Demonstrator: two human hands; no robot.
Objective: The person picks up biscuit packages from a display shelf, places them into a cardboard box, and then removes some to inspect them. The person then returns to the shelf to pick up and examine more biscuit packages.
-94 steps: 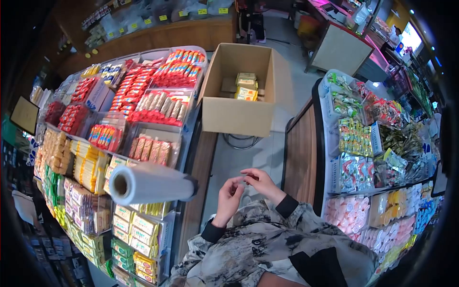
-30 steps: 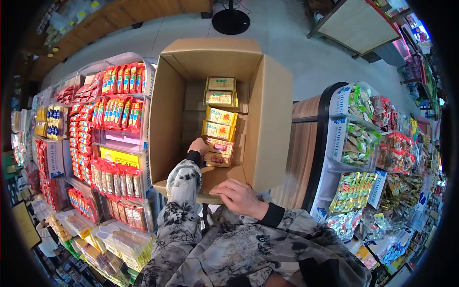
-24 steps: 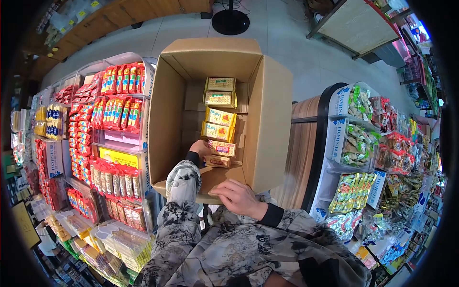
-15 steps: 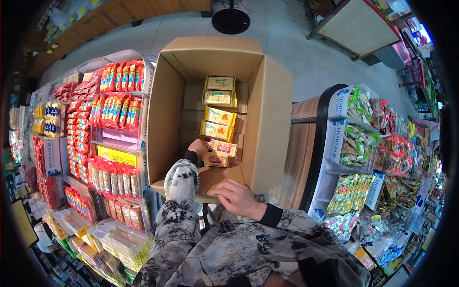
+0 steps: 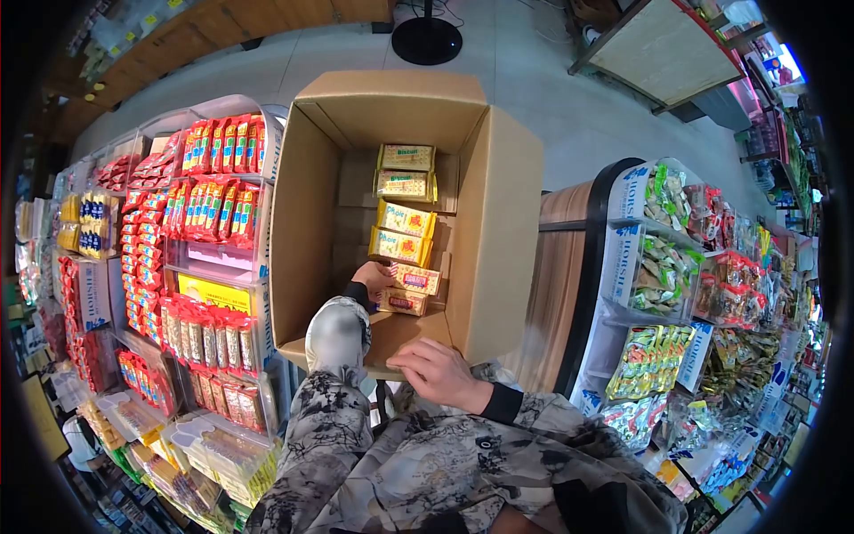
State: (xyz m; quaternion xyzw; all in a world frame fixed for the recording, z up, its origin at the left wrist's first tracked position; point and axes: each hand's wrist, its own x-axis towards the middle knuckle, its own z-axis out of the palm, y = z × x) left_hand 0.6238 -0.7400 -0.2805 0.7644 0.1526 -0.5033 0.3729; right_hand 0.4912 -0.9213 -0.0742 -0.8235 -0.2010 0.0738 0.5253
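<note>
An opened cardboard box stands in front of me, with a row of small biscuit packs along its bottom. My left hand reaches down inside, fingers closed on the left end of a cream biscuit pack with red print. Just nearer to me lies a brownish biscuit pack, partly covered by it. Beyond are yellow packs with a red character and, farthest off, cream-and-yellow packs marked Biscuit. My right hand grips the box's near edge with curled fingers.
Clear bins of red-wrapped snacks rise close on the left. To the right stand a wood-grain panel with a black edge and bins of bagged snacks. A round black stand base rests on the tiled floor ahead.
My left hand has shifted slightly, and the red-printed pack by its fingers now overlaps more of the brownish pack. My right hand stays at the box edge.
</note>
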